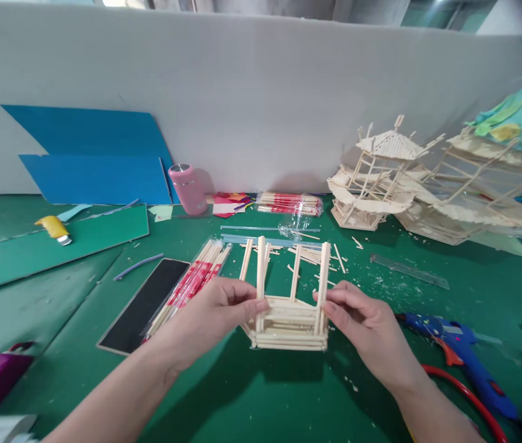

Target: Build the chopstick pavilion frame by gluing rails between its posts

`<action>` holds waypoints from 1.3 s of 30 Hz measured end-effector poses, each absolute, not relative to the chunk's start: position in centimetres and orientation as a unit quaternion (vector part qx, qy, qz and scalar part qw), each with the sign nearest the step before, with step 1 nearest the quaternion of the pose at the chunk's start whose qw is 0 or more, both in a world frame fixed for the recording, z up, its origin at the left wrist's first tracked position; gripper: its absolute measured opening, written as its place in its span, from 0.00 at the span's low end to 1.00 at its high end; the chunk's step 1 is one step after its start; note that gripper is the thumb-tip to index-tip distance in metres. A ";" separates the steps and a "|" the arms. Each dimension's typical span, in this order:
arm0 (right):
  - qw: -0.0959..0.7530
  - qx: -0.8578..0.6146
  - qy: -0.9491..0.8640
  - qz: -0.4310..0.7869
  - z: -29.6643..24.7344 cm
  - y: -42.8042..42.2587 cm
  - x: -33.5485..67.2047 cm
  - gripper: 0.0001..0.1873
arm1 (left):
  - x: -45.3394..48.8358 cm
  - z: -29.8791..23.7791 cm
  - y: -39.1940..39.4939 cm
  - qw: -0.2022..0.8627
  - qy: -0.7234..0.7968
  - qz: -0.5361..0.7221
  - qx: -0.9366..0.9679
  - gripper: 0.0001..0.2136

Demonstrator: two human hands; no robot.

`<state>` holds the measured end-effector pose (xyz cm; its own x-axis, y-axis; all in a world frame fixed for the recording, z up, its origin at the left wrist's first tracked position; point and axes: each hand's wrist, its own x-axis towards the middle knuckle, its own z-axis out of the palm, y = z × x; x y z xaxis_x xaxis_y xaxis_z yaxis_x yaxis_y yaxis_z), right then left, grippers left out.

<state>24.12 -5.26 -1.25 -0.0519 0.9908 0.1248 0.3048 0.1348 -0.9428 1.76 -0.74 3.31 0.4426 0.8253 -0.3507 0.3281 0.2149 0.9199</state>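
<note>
Between my two hands is a small frame (288, 340) of pale wooden sticks, with a low walled base and several upright posts. My left hand (224, 304) pinches its front left post between thumb and fingers. At the front right post, my right hand (357, 311) grips with thumb and fingertips. The frame is held up over the green table, its shadow falling below it. Behind it lie loose cut sticks (313, 255) and clear bluish glue sticks (270, 240). Part of the frame's left side is hidden by my left fingers.
A blue glue gun (458, 344) with a red cable lies at the right. Two stick pagoda models (375, 178) stand at the back right. Packaged sticks (196, 277) rest on a black panel (145, 301). A pink flask (188, 189) and yellow cutter (53, 229) are further back left.
</note>
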 end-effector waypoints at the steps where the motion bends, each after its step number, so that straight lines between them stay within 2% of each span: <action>1: 0.440 -0.534 -0.611 0.384 -1.2 -5.1 24.1 0.09 | 1.8 3.5 -0.6 0.606 0.490 0.204 0.592 0.11; 9: 0.447 -0.547 -0.606 0.366 -1.3 -4.2 24.0 0.12 | 2.0 3.6 0.5 0.621 0.484 0.229 0.572 0.10; 15: 0.462 -0.546 -0.591 0.373 -1.4 -3.6 23.9 0.11 | 2.3 3.8 0.9 0.633 0.475 0.228 0.567 0.14; 39: 0.480 -0.539 -0.528 0.448 -1.5 -3.7 23.4 0.10 | 2.7 4.1 0.7 0.655 0.475 0.246 0.534 0.13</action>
<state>23.36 -3.67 -1.53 0.0419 0.9988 0.0247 0.1390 0.0187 -0.9901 2.67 0.68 4.09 0.4276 0.8290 -0.3604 0.1854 0.3098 0.9326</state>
